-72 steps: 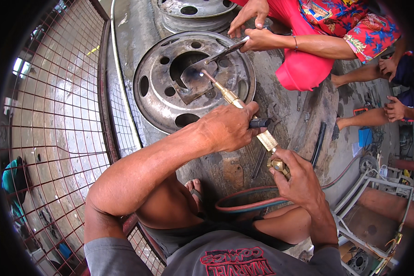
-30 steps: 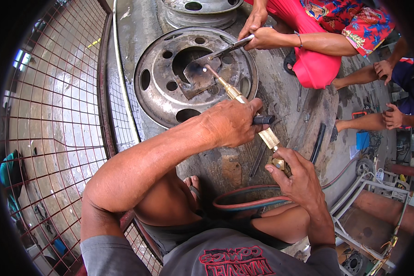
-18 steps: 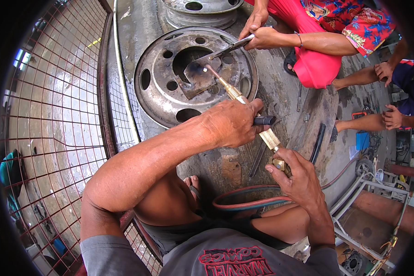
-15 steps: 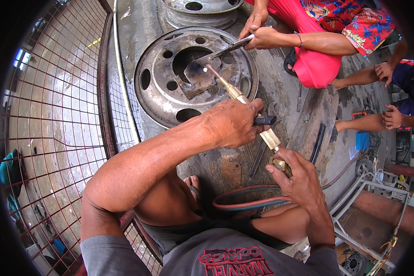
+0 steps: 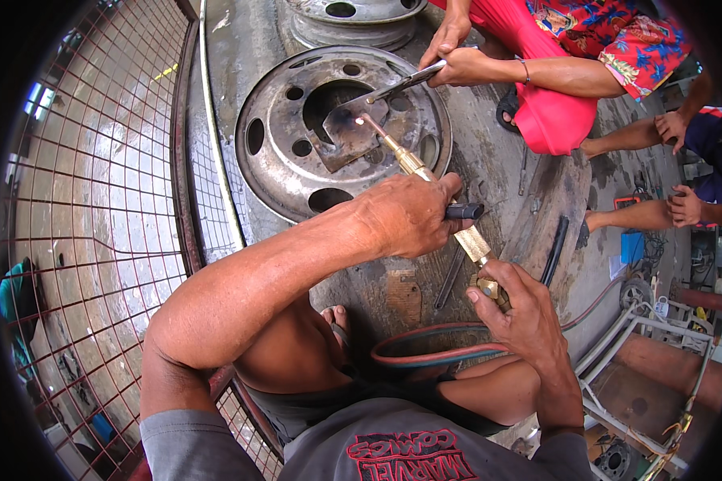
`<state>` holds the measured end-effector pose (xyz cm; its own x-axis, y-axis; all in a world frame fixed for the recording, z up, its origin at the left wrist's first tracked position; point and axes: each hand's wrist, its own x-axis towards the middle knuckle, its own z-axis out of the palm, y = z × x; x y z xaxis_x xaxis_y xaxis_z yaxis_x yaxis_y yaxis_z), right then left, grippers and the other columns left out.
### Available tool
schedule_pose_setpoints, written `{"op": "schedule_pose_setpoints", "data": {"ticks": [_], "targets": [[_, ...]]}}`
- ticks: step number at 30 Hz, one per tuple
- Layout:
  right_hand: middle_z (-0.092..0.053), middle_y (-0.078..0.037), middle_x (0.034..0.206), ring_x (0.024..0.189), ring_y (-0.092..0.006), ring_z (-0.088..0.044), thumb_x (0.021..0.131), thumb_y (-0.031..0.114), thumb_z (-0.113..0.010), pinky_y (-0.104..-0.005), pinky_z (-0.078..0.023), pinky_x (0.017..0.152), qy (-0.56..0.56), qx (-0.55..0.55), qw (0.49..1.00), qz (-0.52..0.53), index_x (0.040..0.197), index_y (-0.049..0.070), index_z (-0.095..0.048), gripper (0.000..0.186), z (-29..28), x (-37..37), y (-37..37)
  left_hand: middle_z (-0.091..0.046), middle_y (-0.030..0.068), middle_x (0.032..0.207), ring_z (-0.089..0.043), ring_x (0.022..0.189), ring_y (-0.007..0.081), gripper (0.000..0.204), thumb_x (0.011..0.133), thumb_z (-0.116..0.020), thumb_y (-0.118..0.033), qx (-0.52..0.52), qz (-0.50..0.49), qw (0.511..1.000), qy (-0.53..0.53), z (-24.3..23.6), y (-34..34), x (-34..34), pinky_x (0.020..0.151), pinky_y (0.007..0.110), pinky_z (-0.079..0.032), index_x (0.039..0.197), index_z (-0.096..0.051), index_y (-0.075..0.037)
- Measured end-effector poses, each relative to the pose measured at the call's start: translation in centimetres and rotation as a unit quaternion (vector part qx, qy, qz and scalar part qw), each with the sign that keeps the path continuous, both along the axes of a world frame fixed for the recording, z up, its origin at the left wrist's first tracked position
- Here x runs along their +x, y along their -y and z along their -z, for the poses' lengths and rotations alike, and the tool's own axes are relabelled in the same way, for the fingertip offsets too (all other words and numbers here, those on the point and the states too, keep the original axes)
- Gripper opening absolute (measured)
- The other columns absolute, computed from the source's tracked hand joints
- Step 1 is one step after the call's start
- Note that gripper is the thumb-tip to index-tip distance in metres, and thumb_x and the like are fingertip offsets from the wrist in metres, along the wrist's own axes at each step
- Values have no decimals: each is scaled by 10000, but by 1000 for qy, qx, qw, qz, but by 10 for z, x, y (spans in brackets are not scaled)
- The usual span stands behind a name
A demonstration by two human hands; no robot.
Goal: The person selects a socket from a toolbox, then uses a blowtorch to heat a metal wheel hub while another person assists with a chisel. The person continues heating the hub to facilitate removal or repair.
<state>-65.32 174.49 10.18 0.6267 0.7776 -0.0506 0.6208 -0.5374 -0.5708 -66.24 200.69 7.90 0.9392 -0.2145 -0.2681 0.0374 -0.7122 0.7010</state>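
Note:
My left hand is closed around the middle of a brass gas torch, beside its black lever. Farther back, my right hand grips the torch's rear end by the brass valve fittings. The copper tip points up and left at a flat, dark metal plate, where a small bright spot glows. Under the plate lies a large steel wheel rim with round holes. Across from me, another person's hands hold pliers whose jaws reach the plate's far edge.
A second wheel rim stands at the far side. Red wire mesh runs along my left. Red and green hoses loop near my knees. A dark bar lies on the floor to the right, and another person's legs extend in there.
Both hands and the torch hold nearly the same place. The bright spot at the tip looks slightly more orange now.

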Motion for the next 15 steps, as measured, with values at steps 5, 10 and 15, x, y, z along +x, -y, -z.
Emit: {"op": "schedule_pose_setpoints", "data": {"ticks": [5, 10, 15], "targets": [[-695, -209, 964, 807, -429, -707, 901, 119, -795, -475, -559, 672, -3, 4, 1000, -3, 1237, 42, -614, 389, -3, -1, -2, -719, 312, 972, -691, 1037, 492, 571, 1039, -581, -518, -1, -1, 1000, 8, 0, -1, -1, 926, 553, -534, 1289, -571, -5], [-689, -201, 956, 807, -415, -703, 901, 108, -788, -460, -554, 685, 1, 1, 1000, 2, 1213, 42, -614, 364, -3, -2, -3, -717, 317, 986, -689, 1040, 493, 573, 1042, -573, -521, 6, 2, 1000, 1, -1, 0, -1, 929, 555, -534, 1285, -573, -2], [-682, -189, 953, 821, -389, -697, 905, 90, -773, -431, -550, 726, -3, -11, 1000, 19, 1171, 31, -621, 312, -7, -5, -6, -716, 322, 1001, -688, 1044, 494, 579, 1040, -577, -522, -2, 1, 1000, 13, 1, -1, -1, 933, 556, -533, 1285, -571, 2]]}}
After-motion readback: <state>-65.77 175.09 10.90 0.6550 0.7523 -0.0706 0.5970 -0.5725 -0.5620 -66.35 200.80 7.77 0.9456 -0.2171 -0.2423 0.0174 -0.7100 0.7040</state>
